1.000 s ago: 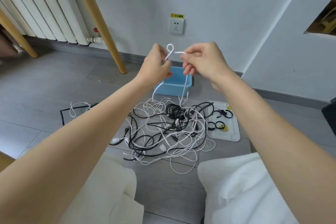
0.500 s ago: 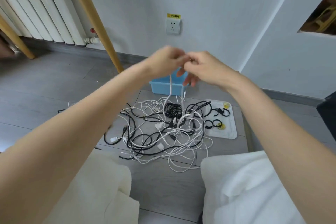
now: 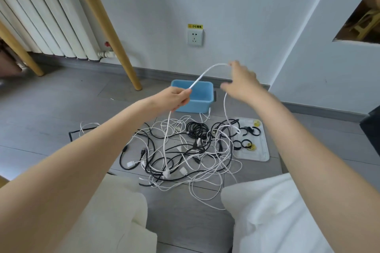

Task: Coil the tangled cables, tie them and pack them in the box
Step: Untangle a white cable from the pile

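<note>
I pinch a white cable (image 3: 202, 75) in my left hand (image 3: 174, 98), fingers curled round it, and the same cable arches up and across to my right hand (image 3: 241, 83), where it seems to be caught at the fingertips; that hand is blurred, so I cannot tell whether it truly pinches the cable or only hooks it. To coil well, I judge I should keep the left grip firm as the anchor and let the right hand draw the slack out evenly, lifting gently so the trailing lengths slip free of the tangle rather than tighten a knot. From both hands the cable drops down into the heap of black and white cables (image 3: 185, 150) on the floor below and nearer to me. The blue box (image 3: 207, 96) sits just beyond my left hand, between the two hands. The tray (image 3: 264, 156) with black ties (image 3: 245, 144) lies below my right hand, just beside the heap.
</note>
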